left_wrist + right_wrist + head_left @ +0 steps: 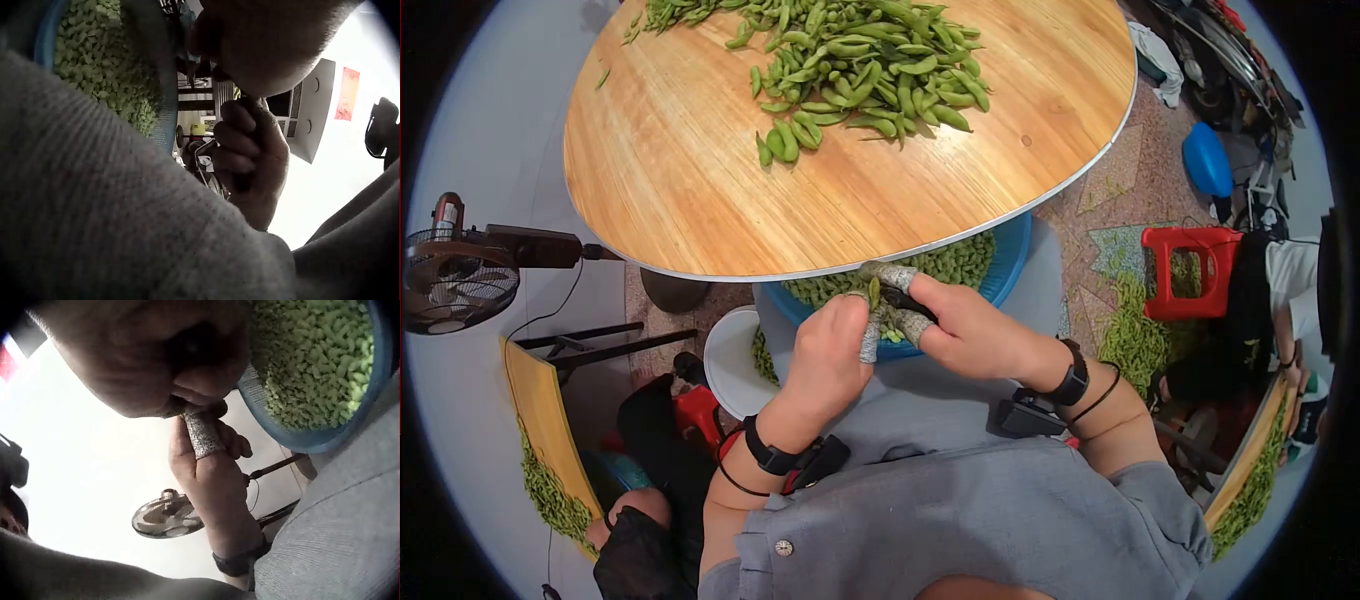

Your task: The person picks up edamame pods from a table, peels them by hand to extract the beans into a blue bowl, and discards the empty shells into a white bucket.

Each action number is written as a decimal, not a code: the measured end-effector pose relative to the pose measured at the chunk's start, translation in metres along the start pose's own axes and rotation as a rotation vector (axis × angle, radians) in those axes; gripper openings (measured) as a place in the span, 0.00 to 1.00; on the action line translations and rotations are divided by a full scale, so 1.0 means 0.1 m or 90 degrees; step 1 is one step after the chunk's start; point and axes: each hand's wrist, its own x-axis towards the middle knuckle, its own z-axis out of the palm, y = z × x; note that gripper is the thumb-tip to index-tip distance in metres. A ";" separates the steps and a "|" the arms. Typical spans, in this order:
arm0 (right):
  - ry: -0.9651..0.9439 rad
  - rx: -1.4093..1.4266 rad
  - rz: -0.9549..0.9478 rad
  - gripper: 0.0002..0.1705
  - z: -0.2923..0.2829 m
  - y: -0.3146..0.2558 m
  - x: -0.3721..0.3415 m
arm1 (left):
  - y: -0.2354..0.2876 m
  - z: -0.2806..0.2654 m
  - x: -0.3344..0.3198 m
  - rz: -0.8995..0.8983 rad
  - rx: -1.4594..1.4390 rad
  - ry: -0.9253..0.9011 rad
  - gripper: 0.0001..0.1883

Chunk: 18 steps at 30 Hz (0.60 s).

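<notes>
Right below the near edge of a round wooden table (680,180), a person in a grey shirt works with both hands. The left hand (830,348) has its fingers curled in, with a narrow grip that pinches a small green soybean pod (874,291) just off that edge. The right hand (972,330) comes in from the other side, its taped forefinger and thumb close about the same pod; whether its grip also holds the pod is hidden, so I cannot tell. Grey speckled tape wraps several fingertips, and each wrist bears a black band.

Under the hands, and partly beneath the table's near edge, stands a blue basket (1018,258) filled with loose green beans (965,262). A white bucket (722,360) with more green in it is below the table's edge, left of that basket. On the table itself, toward its far side, lies a heap of soybean pods (875,70), with a few stray ones nearer.

Left of the table is a standing fan (460,270), and farther down on that side another seated person's leg shows. Right of the table, a red stool (1190,238) is on the floor, with a green pile (1137,330) beside it.
</notes>
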 end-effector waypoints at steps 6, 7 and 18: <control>-0.167 0.581 0.345 0.18 -0.21 -0.19 0.00 | -0.05 -0.16 0.02 -0.325 -0.507 -0.211 0.04; -0.196 0.749 0.392 0.19 -0.22 -0.19 -0.02 | -0.04 -0.19 0.02 -0.325 -0.505 -0.212 0.04; -0.107 0.483 0.381 0.17 -0.11 -0.18 -0.11 | 0.04 -0.06 0.08 -0.140 -0.029 -0.061 0.12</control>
